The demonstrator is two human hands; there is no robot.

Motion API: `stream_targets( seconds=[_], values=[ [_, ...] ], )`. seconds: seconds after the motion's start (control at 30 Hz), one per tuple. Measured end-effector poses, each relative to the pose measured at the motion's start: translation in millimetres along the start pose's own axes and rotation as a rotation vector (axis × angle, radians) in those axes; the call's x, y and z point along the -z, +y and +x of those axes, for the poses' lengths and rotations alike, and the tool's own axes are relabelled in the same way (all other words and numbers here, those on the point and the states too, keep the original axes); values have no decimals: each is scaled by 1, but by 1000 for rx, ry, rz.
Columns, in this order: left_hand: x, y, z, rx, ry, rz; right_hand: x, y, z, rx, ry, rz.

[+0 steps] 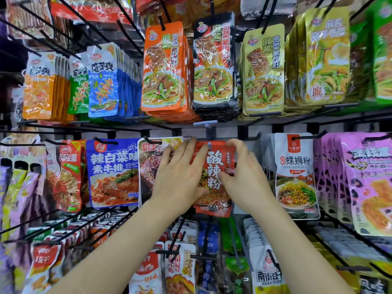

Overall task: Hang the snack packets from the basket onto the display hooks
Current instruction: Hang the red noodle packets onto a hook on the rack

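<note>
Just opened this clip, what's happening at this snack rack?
A person is hanging a red foil snack packet on a pale display hook in the middle row. The right hand pinches its right edge; the left hand presses straight-fingered on its left side. The packet's top sits at the hook, but whether it is threaded on is unclear.

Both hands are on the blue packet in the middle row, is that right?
Not blue. The head view shows the left hand and the right hand on the red packet in the middle row. The blue packet hangs further left, and neither hand touches it.
</note>
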State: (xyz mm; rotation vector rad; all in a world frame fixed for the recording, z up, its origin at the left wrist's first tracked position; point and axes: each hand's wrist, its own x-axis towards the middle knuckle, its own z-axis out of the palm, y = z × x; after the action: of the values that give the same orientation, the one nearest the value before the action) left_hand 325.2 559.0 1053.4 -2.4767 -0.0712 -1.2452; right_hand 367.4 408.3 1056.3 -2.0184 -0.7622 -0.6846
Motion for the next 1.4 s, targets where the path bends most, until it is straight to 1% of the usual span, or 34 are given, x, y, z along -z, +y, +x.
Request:
stream_targets(
  seconds=[0.13,0.2,0.27,0.33,0.4,0.47,0.5,0.7,0.83,0.9,1.0,1.07,1.17,1.27,1.33,1.4],
  values=[
    [-7,-5,4,-49,35,42,-8,6,9,-88,-5,344],
    [-8,-7,7,-66,46,63,-11,9,16,-126,34,432],
    [-8,-8,11,-80,43,84,-14,10,23,-152,61,463],
    [-7,-8,12,-88,48,105,-17,11,29,-131,103,382],
    [-6,-7,10,-113,89,125,-20,11,33,-96,144,266],
    [-11,-4,5,-161,138,150,-22,11,38,-82,153,194],
    [-14,-3,3,-173,133,168,-23,12,40,-89,147,170],
    [-22,5,15,-169,-94,291,-28,17,59,-161,104,124],
    [-21,10,27,-166,-103,334,-33,22,65,-199,50,27],
    [-22,11,34,-163,-136,353,-35,27,65,-179,13,-49],
    [-23,11,38,-173,-208,388,-32,31,61,-150,-118,-239],
    [-26,10,37,-168,-232,376,-29,31,59,-108,-175,-306],
    [-26,10,31,-192,-130,327,-28,32,57,-12,-223,-372],
    [-21,6,17,-247,20,264,-30,33,56,56,-220,-492],
    [-18,2,4,-213,80,231,-32,32,55,71,-206,-567],
    [-15,-2,-9,-164,96,190,-35,30,55,84,-198,-626]
  ],
)
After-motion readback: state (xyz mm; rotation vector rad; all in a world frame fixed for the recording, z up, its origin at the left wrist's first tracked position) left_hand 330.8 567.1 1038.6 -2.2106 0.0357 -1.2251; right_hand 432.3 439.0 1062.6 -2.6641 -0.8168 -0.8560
